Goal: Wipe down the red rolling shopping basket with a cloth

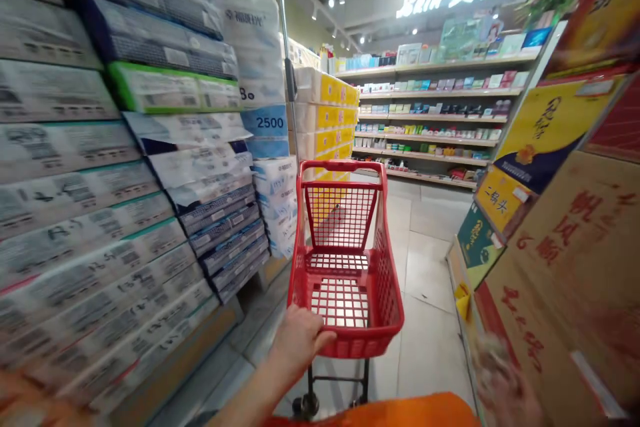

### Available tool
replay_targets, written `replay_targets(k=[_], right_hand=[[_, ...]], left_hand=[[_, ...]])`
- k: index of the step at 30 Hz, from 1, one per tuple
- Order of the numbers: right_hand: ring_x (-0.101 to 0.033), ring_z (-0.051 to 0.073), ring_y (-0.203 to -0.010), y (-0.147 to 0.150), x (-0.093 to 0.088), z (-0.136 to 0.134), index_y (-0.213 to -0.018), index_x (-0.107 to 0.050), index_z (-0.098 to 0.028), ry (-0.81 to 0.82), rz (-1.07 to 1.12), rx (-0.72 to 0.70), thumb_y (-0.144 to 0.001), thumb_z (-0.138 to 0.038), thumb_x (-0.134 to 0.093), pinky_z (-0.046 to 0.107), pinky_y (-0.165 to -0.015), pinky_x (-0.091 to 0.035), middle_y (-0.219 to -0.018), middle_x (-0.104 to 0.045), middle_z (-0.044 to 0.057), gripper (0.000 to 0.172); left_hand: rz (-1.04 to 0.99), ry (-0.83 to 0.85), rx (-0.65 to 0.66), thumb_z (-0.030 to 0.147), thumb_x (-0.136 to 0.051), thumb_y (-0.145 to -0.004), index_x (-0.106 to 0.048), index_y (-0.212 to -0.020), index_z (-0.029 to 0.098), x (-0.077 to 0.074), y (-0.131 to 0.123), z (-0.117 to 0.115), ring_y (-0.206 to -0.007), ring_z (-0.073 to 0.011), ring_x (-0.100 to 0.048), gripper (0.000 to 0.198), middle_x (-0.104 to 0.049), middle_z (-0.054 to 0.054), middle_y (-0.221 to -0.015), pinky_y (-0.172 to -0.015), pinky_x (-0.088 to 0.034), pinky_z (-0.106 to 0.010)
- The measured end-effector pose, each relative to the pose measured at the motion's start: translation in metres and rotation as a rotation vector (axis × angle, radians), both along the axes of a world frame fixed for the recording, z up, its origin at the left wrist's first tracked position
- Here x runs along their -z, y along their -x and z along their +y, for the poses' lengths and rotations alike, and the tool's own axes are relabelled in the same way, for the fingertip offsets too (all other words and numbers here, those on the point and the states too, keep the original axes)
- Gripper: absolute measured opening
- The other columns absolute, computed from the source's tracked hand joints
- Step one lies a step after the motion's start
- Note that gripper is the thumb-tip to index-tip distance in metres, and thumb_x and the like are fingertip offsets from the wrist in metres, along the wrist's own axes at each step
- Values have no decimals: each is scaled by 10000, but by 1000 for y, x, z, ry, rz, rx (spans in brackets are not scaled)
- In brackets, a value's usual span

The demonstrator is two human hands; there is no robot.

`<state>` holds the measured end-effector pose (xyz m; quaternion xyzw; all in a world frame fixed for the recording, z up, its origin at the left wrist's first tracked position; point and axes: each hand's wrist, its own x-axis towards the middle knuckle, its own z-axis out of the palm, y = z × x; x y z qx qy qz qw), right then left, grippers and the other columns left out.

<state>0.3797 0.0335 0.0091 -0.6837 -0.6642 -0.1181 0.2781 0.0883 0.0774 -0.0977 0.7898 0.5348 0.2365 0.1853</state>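
Observation:
A red plastic shopping cart (395, 293) with grid-patterned sides stands in the aisle straight in front of me. My left hand (303, 333) is closed on the near left corner of its rim, the thumb lying along the edge. Through the grid of the basket floor, pale tiles show. Low on the right, my right hand (505, 373) is smeared by motion beside a brown cardboard box (570, 240) with red lettering. Its fingers are too blurred to read. An orange garment (415, 410) shows at the bottom edge.
Tall stacks of wrapped paper packs (75, 213) line the left side. Yellow-and-white packs (325, 107) stand farther along, near a thin metal pole (287, 33). Stacked boxes edge the right side, including a yellow one (540, 120). Shelves of small goods (430, 90) cross the back.

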Motion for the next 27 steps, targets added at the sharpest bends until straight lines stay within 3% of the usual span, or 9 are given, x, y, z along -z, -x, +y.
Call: replay_targets(k=[2,5,7,10,14,17,20,23,27], right_hand=[[-525,208,-1005,40,2,7,-1068,-541,-219,-68,-16,-171,-856,-359,-456,392,-805,-477,-1117,-542,78,267],[-523,188,-1026,109,33,16,-1003,-590,-205,-83,-164,-506,-861,-235,-391,338,-854,-446,-1114,-570,81,247],[-544,197,-973,135,58,16,-963,-616,-214,-125,-316,-515,-830,-164,-402,357,-856,-422,-1037,-619,65,257],[-522,220,-1014,125,77,14,-1007,-613,-228,-171,-455,-449,-785,-99,-419,415,-930,-333,-1079,-617,50,322],[-473,223,-1094,99,76,11,-1047,-602,-206,-182,-521,-360,-755,-28,-367,407,-969,-282,-1132,-592,57,414],[-443,217,-1136,119,87,9,-1119,-569,-211,-194,-555,-404,-748,-26,-364,392,-985,-265,-1188,-561,50,462],[-424,219,-1165,138,98,9,-1173,-534,-231,-169,-593,-470,-738,-29,-377,393,-993,-249,-1244,-523,41,505],[-423,216,-1174,126,92,11,-1176,-535,-239,-126,-604,-448,-732,-16,-357,404,-1000,-241,-1240,-527,35,527],[-394,220,-1204,110,88,13,-1232,-488,-208,-125,-549,-302,-759,-32,-326,409,-987,-278,-1294,-474,48,530]], left_hand=[[-38,3,33,379,-474,-833,-595,-728,177,-6,-5,-7,-789,-187,-576,258,-655,-37,-780,-754,-368,-337],[-114,-78,-29,250,-479,-821,-584,-916,202,-6,-7,-18,-1026,-195,-521,149,-633,-34,-1020,-939,-304,-414],[-126,-99,-90,188,-451,-813,-553,-1019,223,-4,-5,-25,-1162,-194,-429,232,-585,-26,-1146,-1021,-198,-482],[-103,-50,-80,136,-397,-808,-571,-1019,206,-3,1,-33,-1212,-190,-381,282,-581,-32,-1164,-1040,-190,-487],[-124,-27,-71,87,-321,-810,-598,-1008,181,-5,8,-38,-1230,-176,-363,354,-574,-51,-1183,-1044,-233,-437],[-123,-40,-84,61,-308,-790,-586,-1055,195,-1,11,-39,-1248,-170,-344,408,-546,-54,-1224,-1049,-233,-447],[-60,-56,-153,41,-309,-759,-484,-1207,192,7,11,-46,-1297,-193,-261,504,-405,-61,-1356,-1052,-216,-475],[8,-57,-272,-2,-312,-701,-397,-1285,172,18,8,-59,-1327,-215,-166,615,-271,-63,-1426,-1063,-192,-477],[33,-29,-281,-23,-335,-634,-286,-1345,132,26,6,-73,-1330,-211,-125,730,-209,-71,-1442,-1064,-245,-396]])
